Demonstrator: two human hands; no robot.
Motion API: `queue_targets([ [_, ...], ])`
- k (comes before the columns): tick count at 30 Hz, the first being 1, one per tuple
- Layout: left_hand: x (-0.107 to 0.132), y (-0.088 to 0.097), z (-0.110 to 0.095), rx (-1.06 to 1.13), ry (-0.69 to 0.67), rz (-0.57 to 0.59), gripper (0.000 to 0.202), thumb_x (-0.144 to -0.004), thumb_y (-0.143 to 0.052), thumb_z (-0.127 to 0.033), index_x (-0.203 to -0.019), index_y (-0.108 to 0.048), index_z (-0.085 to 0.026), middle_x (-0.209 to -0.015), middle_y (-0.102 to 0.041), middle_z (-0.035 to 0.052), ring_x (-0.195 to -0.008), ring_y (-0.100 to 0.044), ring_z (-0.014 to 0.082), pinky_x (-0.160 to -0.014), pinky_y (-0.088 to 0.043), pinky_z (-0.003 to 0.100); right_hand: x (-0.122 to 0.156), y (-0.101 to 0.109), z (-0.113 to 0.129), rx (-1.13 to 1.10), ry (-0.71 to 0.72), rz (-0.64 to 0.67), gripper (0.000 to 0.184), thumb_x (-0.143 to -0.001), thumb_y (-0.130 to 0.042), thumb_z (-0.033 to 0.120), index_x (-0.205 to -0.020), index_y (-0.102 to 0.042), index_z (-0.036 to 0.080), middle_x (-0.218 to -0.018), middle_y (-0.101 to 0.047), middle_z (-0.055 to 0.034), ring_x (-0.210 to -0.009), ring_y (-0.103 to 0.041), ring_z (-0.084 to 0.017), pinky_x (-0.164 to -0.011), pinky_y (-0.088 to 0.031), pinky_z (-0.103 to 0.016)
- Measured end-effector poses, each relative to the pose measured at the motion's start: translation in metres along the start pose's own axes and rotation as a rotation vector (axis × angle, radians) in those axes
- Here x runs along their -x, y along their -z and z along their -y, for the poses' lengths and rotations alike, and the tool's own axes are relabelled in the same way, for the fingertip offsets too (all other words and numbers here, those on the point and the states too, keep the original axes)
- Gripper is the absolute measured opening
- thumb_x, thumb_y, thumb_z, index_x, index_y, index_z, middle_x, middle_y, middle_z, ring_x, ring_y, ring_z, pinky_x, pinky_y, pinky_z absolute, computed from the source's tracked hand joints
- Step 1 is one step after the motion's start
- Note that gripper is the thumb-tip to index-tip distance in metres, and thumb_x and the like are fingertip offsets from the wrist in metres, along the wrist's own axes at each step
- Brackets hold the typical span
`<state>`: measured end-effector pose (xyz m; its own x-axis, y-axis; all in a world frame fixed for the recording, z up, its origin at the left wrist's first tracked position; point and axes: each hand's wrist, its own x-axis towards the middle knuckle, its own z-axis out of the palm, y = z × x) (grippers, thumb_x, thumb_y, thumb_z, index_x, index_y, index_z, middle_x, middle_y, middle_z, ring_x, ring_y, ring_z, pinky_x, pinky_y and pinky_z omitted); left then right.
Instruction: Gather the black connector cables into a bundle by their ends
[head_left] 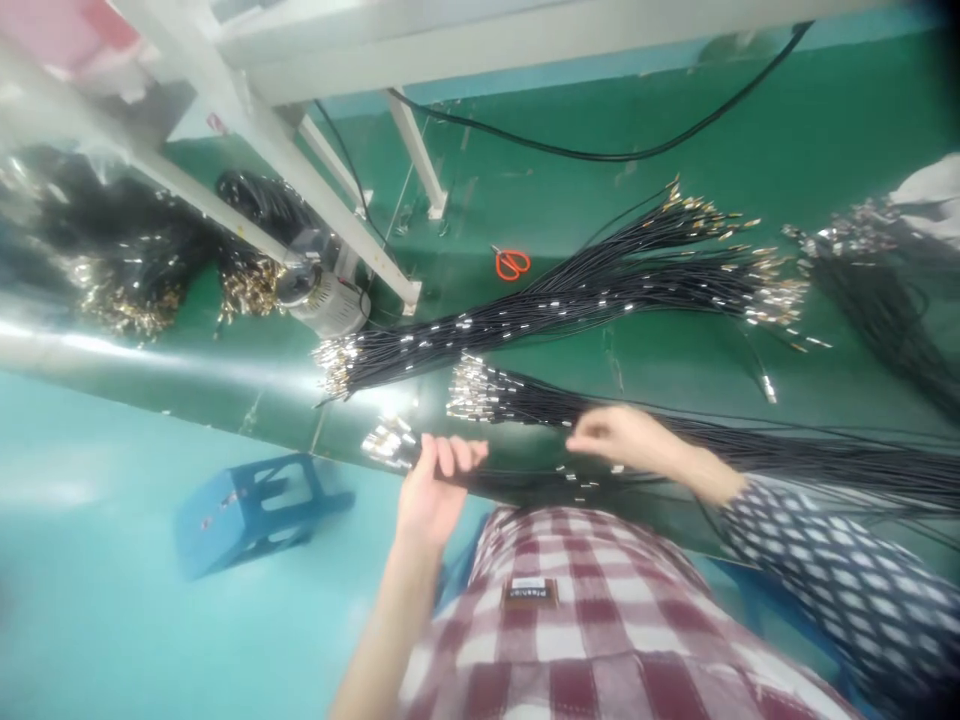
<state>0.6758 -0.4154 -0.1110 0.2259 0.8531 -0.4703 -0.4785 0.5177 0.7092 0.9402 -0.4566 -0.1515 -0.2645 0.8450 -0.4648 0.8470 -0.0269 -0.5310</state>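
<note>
My left hand is wrapped round a bundle of thin black cables close to the bench's front edge. White and silver connector ends stick out past its fingers on the left. With fingers curled and thumb drawn in, my right hand hovers at a second bundle of black cables; what it pinches, if anything, is too small to make out. That second bundle's silver tips point left. Behind both lies a larger spread of black cables with metal ends on either side.
Orange-handled scissors lie on the green bench top. A grey motor-like device stands by the white frame legs. More cable bundles sit at far left and right. A blue stool is on the floor.
</note>
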Motion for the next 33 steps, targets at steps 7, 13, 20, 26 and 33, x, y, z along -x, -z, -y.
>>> queue_targets([
  [7,0.014,-0.010,-0.009,0.172,0.167,0.019,0.050,-0.090,-0.047,-0.032,-0.048,-0.026,-0.018,-0.045,-0.014,-0.0062,-0.040,-0.019,0.0075,-0.043,-0.027,0.023,-0.072,-0.003,0.037,-0.071,-0.126,-0.008,0.021,-0.081,-0.063,0.030,-0.076,-0.071,0.011,-0.089,-0.072,-0.0174,-0.082,-0.066,-0.025,-0.070,-0.045,-0.031],
  [13,0.019,-0.011,-0.006,0.071,0.201,-0.075,0.017,-0.087,-0.055,-0.026,-0.075,-0.057,-0.014,-0.044,-0.015,-0.0098,-0.038,-0.014,0.0056,-0.040,-0.017,0.020,-0.011,0.010,0.016,-0.626,0.068,0.171,0.033,-0.088,-0.050,0.045,-0.083,-0.062,0.015,-0.068,-0.069,-0.0019,-0.049,-0.050,-0.008,-0.048,-0.036,-0.020],
  [20,0.002,-0.036,-0.014,-0.049,0.078,0.016,0.026,-0.082,-0.062,-0.024,-0.106,-0.060,-0.012,-0.043,-0.019,-0.0120,-0.038,-0.014,0.0041,-0.041,-0.017,0.019,0.018,0.000,0.030,-0.954,0.141,0.108,0.032,-0.085,-0.057,0.045,-0.079,-0.060,0.014,-0.063,-0.064,-0.0018,-0.055,-0.049,-0.010,-0.057,-0.035,-0.024],
  [26,-0.001,-0.051,-0.017,-0.119,0.061,0.098,0.031,-0.080,-0.065,-0.027,-0.107,-0.062,-0.012,-0.045,-0.019,-0.0116,-0.039,-0.016,0.0034,-0.042,-0.018,0.019,0.022,-0.005,0.031,-0.945,0.149,0.097,0.032,-0.085,-0.057,0.045,-0.075,-0.060,0.015,-0.063,-0.064,-0.0018,-0.057,-0.051,-0.012,-0.061,-0.037,-0.026],
  [33,-0.007,-0.048,-0.013,-0.149,0.067,0.095,0.027,-0.082,-0.064,-0.031,-0.095,-0.066,-0.008,-0.044,-0.019,-0.0111,-0.038,-0.018,0.0027,-0.042,-0.019,0.020,0.029,-0.006,0.030,-0.885,0.177,0.146,0.033,-0.088,-0.052,0.046,-0.078,-0.060,0.015,-0.063,-0.063,-0.0017,-0.060,-0.052,-0.012,-0.062,-0.039,-0.025],
])
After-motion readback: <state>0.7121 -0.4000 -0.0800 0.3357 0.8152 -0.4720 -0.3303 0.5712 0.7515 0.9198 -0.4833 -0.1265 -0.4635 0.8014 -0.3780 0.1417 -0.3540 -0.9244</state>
